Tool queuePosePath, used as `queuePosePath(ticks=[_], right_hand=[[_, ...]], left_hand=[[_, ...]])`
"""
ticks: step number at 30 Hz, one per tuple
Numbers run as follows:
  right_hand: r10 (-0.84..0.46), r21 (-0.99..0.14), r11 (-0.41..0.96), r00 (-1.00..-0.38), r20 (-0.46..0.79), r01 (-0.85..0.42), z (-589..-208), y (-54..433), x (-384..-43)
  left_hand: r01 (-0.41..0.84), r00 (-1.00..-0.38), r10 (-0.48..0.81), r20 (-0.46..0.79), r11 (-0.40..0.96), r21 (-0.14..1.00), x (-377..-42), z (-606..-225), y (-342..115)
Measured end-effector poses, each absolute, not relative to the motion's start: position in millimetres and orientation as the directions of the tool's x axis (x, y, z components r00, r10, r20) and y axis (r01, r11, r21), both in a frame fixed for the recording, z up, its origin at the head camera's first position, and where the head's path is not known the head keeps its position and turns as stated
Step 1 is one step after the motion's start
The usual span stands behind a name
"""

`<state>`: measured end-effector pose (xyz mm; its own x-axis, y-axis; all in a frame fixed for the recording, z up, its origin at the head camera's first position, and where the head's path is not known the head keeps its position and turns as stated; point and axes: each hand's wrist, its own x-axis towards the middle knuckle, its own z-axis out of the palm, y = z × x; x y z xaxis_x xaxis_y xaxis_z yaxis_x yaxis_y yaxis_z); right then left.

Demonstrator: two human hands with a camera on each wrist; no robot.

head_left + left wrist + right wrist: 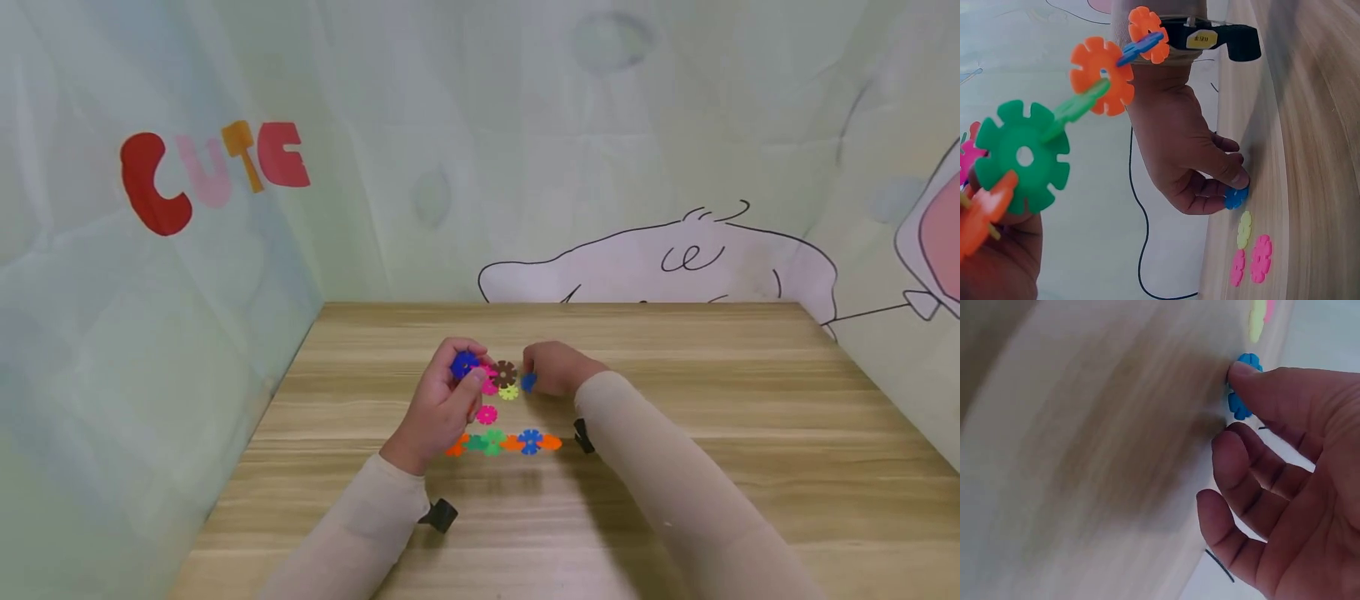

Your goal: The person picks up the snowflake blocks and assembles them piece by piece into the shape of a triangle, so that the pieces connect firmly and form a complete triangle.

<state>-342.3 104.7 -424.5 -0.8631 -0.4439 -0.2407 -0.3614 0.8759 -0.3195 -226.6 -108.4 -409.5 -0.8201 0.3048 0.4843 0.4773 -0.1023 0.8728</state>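
My left hand [459, 379] grips a chain of plastic snowflake discs [1041, 144]: orange, green, orange, blue and orange, held off the wooden table [712, 417]. In the head view the chain [504, 442] runs rightward from under that wrist, and a dark blue disc [463, 363] shows at the fingertips. My right hand [538, 373] pinches a small blue disc [1235, 197] on the table, thumb on top [1244, 387]. Loose discs lie between the hands: brown [504, 372], yellow [509, 392] and pink [487, 414].
A printed fabric wall [187, 250] with red "CUTE" letters closes the left side, and cartoon fabric closes the back and right. A black wrist strap [1210, 39] sits on my right forearm. Bare wood stretches to the right and toward me.
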Motion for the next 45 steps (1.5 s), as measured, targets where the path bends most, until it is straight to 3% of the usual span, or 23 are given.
queuePosePath(ticks=[6, 10, 19, 23, 28, 45], right_hand=[[-0.456, -0.387, 0.854, -0.858, -0.236, -0.347, -430.9, 112.8, -330.8], [-0.494, -0.502, 0.788, -0.853, -0.169, -0.357, -424.7, 121.6, -315.3], [-0.497, -0.806, 0.466, -0.862, 0.102, -0.364, -378.2, 136.7, -269.9], [-0.472, -0.896, 0.303, -0.868, 0.155, -0.324, -366.4, 137.5, -253.4], [-0.483, -0.929, 0.204, -0.857, 0.179, -0.309, -360.4, 136.2, -239.4], [-0.487, -0.960, 0.098, -0.854, 0.184, -0.263, -368.8, 121.5, -231.1]], left_hand=[[0.498, -0.812, 0.301, 0.501, -0.092, 0.862, -226.2, -410.8, -108.0], [0.500, -0.815, 0.298, 0.498, -0.073, 0.863, -225.8, -410.0, -109.1], [0.538, -0.792, 0.285, 0.539, -0.089, 0.838, -227.1, -407.0, -111.3], [0.555, -0.781, 0.277, 0.560, -0.105, 0.825, -226.8, -406.8, -111.3], [0.568, -0.772, 0.266, 0.578, -0.121, 0.814, -226.3, -406.8, -110.4], [0.654, -0.708, 0.240, 0.665, -0.134, 0.744, -224.5, -407.5, -109.0]])
